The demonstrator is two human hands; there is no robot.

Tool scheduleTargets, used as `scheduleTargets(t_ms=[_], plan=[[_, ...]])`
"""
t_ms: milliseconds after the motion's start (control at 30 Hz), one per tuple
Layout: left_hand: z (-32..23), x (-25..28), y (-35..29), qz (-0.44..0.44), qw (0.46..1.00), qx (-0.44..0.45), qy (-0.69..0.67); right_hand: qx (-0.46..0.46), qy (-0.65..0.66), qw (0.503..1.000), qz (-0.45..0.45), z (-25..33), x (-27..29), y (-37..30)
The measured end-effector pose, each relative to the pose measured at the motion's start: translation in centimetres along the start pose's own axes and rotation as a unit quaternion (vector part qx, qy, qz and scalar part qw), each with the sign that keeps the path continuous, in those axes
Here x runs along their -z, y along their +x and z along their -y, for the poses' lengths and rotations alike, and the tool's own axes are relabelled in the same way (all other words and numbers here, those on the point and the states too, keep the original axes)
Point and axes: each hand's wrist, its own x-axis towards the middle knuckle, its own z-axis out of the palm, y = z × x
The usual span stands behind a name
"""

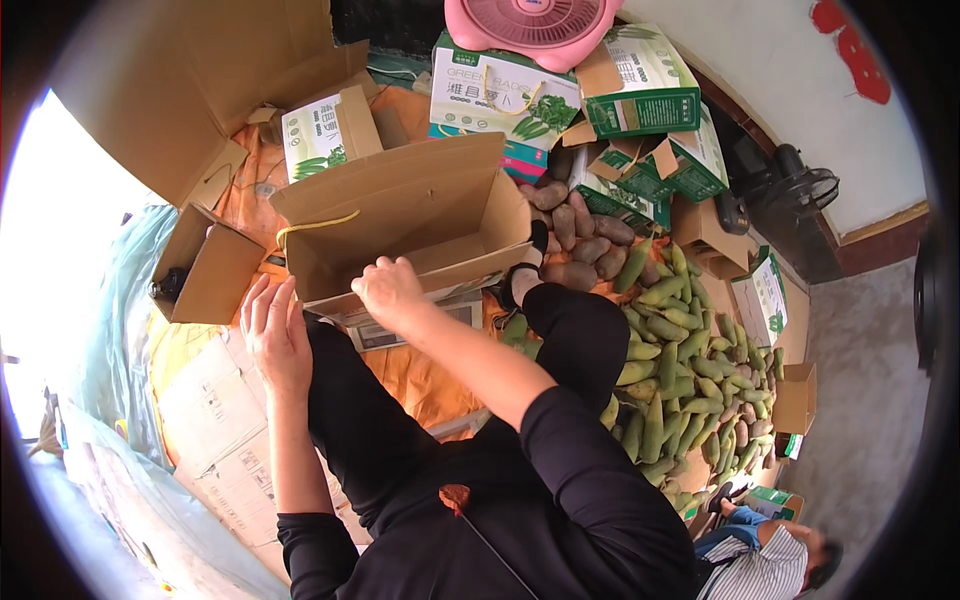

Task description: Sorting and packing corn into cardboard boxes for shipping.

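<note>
An open cardboard carton (pixel 420 210) stands before my knees, its inside bare brown board. A yellow cord handle (pixel 318 226) hangs at its left inner side. My right hand (pixel 392 294) is closed at the carton's near rim; whatever its fingers pinch is hidden. Beside the carton's near left corner is my left hand (pixel 274 334), fingers stretched out and holding nothing visible. Close to the left hand sits a smaller brown box (pixel 215 275) with a dark object (pixel 168 286) at its left side.
A heap of green radishes (pixel 690 370) lies to the right, with reddish-brown tubers (pixel 580 235) behind. Green-and-white cartons (pixel 640 85) and a pink fan (pixel 535 25) stand at the back. Flattened cardboard (pixel 215 420) covers the floor at left. Another person (pixel 765 560) is at lower right.
</note>
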Motion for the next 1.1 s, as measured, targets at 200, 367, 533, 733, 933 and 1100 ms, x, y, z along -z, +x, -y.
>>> scheduleTargets(t_ms=[200,367,533,733,933,1100], plan=[[0.2,0.4,-0.1,0.012,1.0,-0.016,0.022,-0.043,0.045,0.998,0.003,-0.2,-1.3,-0.8],[-0.1,0.4,0.3,0.038,0.998,-0.014,0.042,-0.056,-0.004,0.997,0.049,-4.6,3.3,-3.5],[-2.5,0.0,2.3,0.126,0.991,-0.04,0.031,-0.087,-0.005,0.996,0.011,-8.8,10.2,-7.9],[-1.3,-3.5,8.1,0.215,0.975,-0.048,0.025,-0.101,0.046,0.991,-0.069,-9.3,12.6,-11.2],[2.7,-11.2,9.3,0.339,0.932,0.0,0.131,-0.096,0.092,0.983,-0.124,-4.4,3.9,-10.5],[7.1,-15.2,6.8,0.515,0.83,0.033,0.211,-0.128,0.115,0.974,-0.146,-3.9,1.1,-10.6]])
